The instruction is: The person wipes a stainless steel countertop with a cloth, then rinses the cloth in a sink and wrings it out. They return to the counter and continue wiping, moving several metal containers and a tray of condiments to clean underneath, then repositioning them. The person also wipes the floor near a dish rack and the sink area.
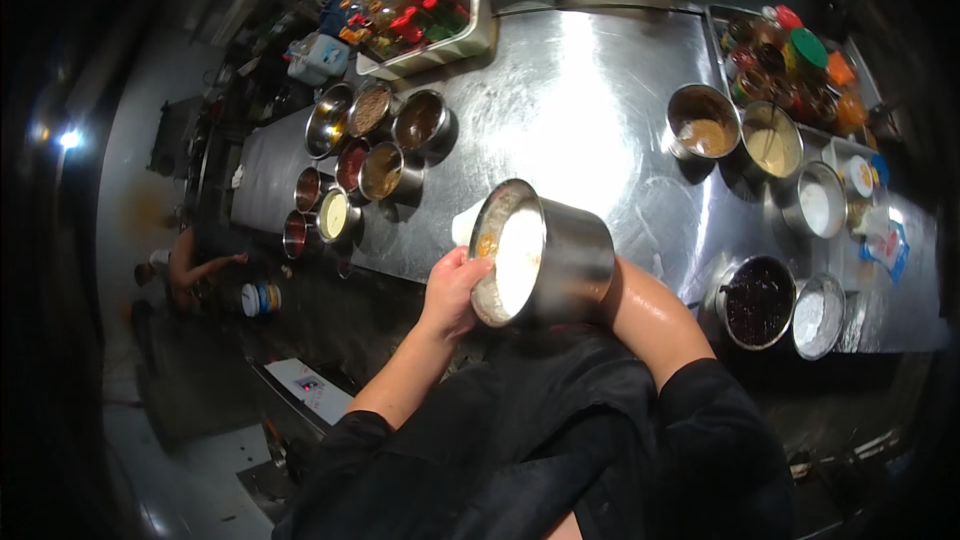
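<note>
A large steel pot is held tilted on its side in front of me, its mouth turned to the left. My left hand grips its rim, thumb over the edge. Inside, yellowish residue clings to the wall, and a bright white area could be contents or glare. My right forearm reaches behind the pot's base; the right hand itself is hidden there. A white object shows partly past the rim, on or above the steel table.
Several steel pots of sauces, including a pale yellow one, stand left. On the right are a dark-filled pot, a white-filled pot and others. A bottle-filled bin and jar tray stand farther back. Another person is at far left.
</note>
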Tool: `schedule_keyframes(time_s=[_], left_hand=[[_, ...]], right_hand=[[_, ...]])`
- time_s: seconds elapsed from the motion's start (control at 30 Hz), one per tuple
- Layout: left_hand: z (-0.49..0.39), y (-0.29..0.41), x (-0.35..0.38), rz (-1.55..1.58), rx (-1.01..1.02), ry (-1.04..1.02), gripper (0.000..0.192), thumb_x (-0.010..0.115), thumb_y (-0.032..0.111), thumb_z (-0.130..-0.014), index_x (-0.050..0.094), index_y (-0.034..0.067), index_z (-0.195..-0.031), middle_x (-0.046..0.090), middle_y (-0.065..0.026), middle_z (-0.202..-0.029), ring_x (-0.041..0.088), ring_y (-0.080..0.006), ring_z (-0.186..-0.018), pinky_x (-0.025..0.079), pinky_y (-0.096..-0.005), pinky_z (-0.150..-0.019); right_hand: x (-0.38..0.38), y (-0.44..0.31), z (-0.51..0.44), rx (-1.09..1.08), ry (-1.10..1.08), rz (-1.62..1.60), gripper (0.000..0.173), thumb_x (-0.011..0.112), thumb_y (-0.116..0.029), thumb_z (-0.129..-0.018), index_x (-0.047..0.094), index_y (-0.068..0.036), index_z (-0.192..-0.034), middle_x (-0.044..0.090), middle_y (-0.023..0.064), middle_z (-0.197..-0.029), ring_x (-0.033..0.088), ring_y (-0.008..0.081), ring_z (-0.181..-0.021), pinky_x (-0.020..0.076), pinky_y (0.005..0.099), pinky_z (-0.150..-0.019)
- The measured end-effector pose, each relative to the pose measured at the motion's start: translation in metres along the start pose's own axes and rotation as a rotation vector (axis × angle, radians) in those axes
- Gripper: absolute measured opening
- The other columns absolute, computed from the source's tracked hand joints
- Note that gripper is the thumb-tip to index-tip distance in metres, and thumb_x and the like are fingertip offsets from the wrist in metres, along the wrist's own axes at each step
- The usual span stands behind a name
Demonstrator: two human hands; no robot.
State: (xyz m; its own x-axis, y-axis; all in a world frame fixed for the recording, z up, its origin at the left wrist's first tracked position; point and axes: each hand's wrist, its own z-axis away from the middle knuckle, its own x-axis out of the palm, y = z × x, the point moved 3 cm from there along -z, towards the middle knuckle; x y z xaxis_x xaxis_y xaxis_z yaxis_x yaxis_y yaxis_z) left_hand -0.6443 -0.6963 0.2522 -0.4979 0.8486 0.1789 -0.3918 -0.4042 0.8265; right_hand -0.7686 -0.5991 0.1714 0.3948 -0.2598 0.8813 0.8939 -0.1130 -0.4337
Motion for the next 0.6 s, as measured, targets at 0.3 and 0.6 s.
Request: schedule_keyframes(time_s=[0.3,0.6], left_hand=[[-0.075,-0.018,-0.014,-0.140,0.280,0.164,0.009,0.063,0.003,-0.083,0.054,0.004,-0.081,0.059,-0.0026,-0.074,0.056,-0.0111,-0.061,0.046,-0.0250,-0.053],[-0.110,-0.034,0.041,-0.522,0.168,-0.057,0.007,0.060,0.004,-0.080,0.057,0.004,-0.074,0.052,0.0024,-0.065,0.045,-0.0070,-0.055,0.036,-0.0255,-0.048]], right_hand=[[-0.028,0.025,0.058,-0.222,0.373,-0.399,0.048,0.038,-0.037,-0.099,0.061,0.000,-0.119,0.067,0.0123,-0.111,0.066,0.0259,-0.093,0.0540,0.0400,-0.084],[-0.127,0.012,0.146,-0.644,0.582,-0.404,0.021,0.058,-0.013,-0.094,0.058,0.000,-0.111,0.067,0.0095,-0.091,0.067,0.0195,-0.076,0.0555,0.0322,-0.063]])
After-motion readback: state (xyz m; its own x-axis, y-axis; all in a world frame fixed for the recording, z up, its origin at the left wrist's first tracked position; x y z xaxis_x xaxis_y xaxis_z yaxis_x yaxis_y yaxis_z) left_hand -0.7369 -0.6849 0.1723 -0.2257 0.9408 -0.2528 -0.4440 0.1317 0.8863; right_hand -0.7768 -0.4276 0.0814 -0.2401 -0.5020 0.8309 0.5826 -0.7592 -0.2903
